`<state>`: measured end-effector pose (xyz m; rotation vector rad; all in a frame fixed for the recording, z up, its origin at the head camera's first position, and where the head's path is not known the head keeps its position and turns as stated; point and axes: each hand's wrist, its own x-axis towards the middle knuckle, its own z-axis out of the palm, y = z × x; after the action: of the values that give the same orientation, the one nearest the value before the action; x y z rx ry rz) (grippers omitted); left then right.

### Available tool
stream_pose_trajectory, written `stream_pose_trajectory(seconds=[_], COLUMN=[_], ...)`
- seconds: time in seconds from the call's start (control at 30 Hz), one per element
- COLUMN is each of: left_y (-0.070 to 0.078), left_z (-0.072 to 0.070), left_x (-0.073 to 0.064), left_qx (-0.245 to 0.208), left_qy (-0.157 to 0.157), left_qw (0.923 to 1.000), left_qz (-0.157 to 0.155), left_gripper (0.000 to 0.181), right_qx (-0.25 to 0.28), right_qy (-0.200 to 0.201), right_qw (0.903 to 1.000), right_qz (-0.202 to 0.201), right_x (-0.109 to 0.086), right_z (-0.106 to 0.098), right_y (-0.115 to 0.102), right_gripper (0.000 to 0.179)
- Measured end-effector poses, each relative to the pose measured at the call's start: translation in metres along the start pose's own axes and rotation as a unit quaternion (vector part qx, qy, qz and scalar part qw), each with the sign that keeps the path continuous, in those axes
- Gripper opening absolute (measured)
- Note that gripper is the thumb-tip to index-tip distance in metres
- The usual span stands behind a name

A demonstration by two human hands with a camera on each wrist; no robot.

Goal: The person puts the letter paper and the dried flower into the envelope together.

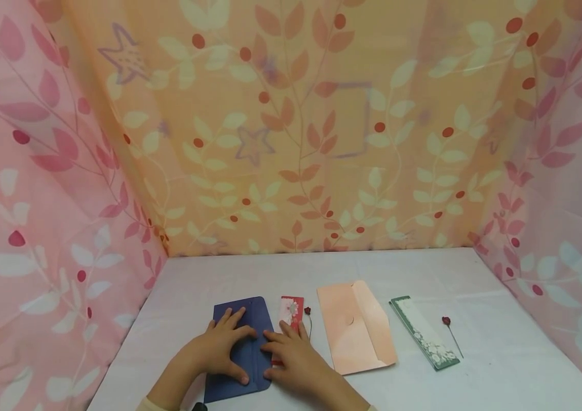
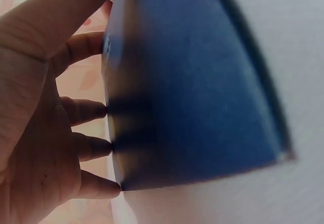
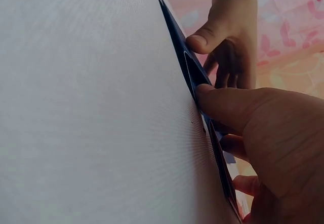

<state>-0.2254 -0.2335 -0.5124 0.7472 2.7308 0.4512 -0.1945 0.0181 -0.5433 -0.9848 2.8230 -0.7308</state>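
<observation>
A dark blue envelope [image 1: 224,391] lies on the table, its flap side up along the right. My left hand [image 1: 216,345] rests on it with spread fingers, the fingertips and thumb touching the paper; the left wrist view shows these fingertips on the blue envelope [image 2: 202,92]. At the flap's right edge, my right hand [image 1: 296,362] touches the envelope with extended fingers and thumb. In the right wrist view the right thumb [image 3: 223,102] lies against the slightly raised blue paper. A red card with white flowers [image 1: 291,311] is partly hidden beneath the right hand.
Beside the red card lies a small dark red rose [image 1: 307,311] on a thin stem. Farther right are a peach envelope [image 1: 347,337], a green-edged card with white flowers [image 1: 421,331] and a second rose [image 1: 447,321]. Patterned curtains [image 1: 291,142] enclose the white table [image 1: 501,342].
</observation>
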Motion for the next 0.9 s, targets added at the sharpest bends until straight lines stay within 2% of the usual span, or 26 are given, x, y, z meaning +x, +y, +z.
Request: stream_pose_trajectory(seconds=[0.17,0.3,0.6,0.9], left_y=[-0.002,-0.002,-0.008,-0.009], left_z=[-0.005,-0.011,-0.013,-0.012], left_x=[-0.002,-0.004,-0.004,-0.003], left_qx=[0.007,0.005,-0.008,-0.013], left_qy=[0.026,0.044,0.054,0.055], left_qw=[0.9996,0.9986,0.9972,0.9969], left_qz=[0.013,0.03,0.051,0.055], left_gripper=[0.076,0.079,0.079,0.077], right_qx=[0.005,0.008,0.017,0.023], right_qy=[-0.001,0.002,0.014,0.016], right_qw=[1.0,1.0,0.9998,0.9995], right_qz=[0.003,0.003,-0.003,-0.011], right_x=[0.002,0.002,-0.004,-0.005], right_z=[0.0,0.0,-0.002,-0.002], right_y=[-0.001,-0.002,-0.001,0.004], right_gripper=[0.048,0.047,0.045,0.044])
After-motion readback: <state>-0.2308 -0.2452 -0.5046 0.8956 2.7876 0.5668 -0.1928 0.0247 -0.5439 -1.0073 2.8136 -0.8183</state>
